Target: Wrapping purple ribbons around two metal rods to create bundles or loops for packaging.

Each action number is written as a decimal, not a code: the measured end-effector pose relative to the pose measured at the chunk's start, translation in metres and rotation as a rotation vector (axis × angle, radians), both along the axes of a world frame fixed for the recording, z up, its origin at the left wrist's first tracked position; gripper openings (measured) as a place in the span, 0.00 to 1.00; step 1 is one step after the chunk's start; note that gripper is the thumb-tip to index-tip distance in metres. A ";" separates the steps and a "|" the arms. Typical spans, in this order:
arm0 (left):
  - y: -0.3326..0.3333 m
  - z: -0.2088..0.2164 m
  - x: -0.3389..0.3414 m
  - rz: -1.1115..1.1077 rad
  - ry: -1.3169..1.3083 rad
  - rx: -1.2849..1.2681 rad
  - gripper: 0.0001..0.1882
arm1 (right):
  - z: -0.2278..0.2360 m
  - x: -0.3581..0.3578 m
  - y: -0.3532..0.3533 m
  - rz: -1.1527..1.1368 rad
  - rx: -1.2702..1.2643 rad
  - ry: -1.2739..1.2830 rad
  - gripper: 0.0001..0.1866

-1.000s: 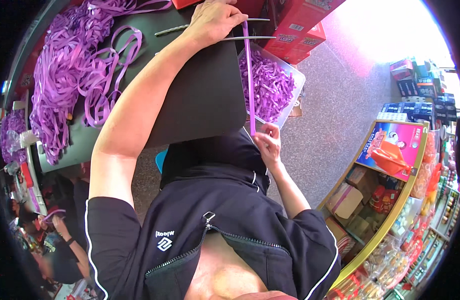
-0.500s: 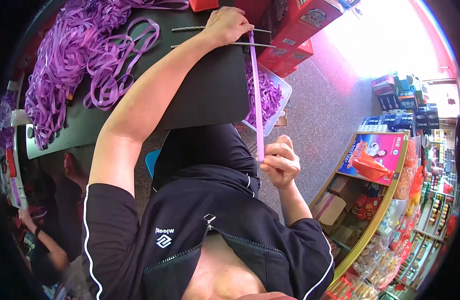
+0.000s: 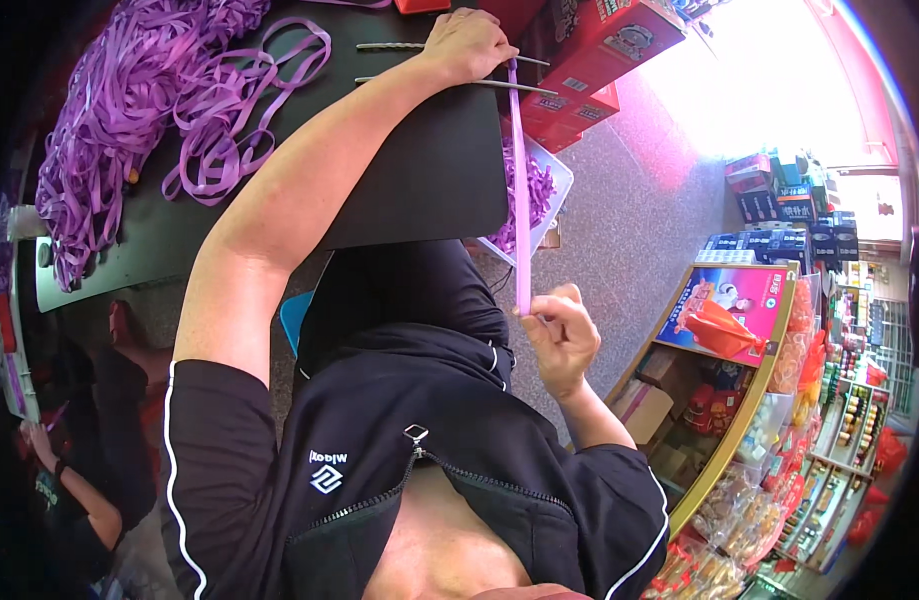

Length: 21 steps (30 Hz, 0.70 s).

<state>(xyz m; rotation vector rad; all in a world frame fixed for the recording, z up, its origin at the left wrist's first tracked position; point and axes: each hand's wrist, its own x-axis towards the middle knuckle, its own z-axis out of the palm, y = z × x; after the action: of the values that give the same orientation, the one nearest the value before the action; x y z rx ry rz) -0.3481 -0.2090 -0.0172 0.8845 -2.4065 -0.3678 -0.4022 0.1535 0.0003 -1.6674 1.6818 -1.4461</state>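
A flat purple ribbon strap (image 3: pixel 523 190) runs taut between my two hands, past the right edge of the black tabletop (image 3: pixel 430 180). My left hand (image 3: pixel 470 47) lies at the far edge of the table, its fingers closed on the strap's upper end. Beside and under that hand, two thin metal rods (image 3: pixel 530 89) stick out past the table edge; the strap crosses the nearer one. Lower down, my right hand (image 3: pixel 563 335) pinches the strap's lower end between thumb and forefinger, in the air by my lap.
A big tangled heap of purple straps (image 3: pixel 120 120) covers the table's left side. A white bin (image 3: pixel 552 215) of purple pieces stands below the right edge. Red boxes (image 3: pixel 620 55) are stacked beyond it. A glass display case (image 3: pixel 700 400) is at right. Another person's arm (image 3: pixel 85 490) shows lower left.
The view has shifted slightly. My right hand has moved a little upward with the strap's lower end. Both hands keep their hold, and the strap stays stretched.
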 end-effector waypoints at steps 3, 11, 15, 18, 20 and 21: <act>-0.002 -0.003 0.000 0.003 0.015 -0.018 0.17 | -0.002 -0.002 -0.003 -0.003 -0.185 0.096 0.08; 0.007 0.010 0.005 0.008 -0.029 0.034 0.16 | 0.045 -0.035 -0.040 0.077 -0.513 0.165 0.08; 0.004 0.005 0.006 0.021 0.007 0.029 0.16 | 0.107 -0.069 -0.105 0.375 -0.533 -0.083 0.24; 0.006 0.007 -0.001 0.006 0.010 0.041 0.15 | 0.159 -0.083 -0.171 0.315 -0.415 -0.292 0.30; 0.001 0.004 0.004 0.025 0.007 0.057 0.13 | 0.182 -0.076 -0.232 0.203 -0.328 -0.541 0.32; 0.006 0.011 0.006 -0.016 -0.055 0.024 0.13 | 0.188 -0.082 -0.257 0.291 -0.279 -0.577 0.25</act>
<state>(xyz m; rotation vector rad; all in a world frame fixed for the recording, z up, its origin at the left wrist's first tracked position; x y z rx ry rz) -0.3420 -0.2027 -0.0061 0.8974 -2.4659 -0.3843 -0.4841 -0.1035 0.1883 -1.3577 0.9240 -1.8375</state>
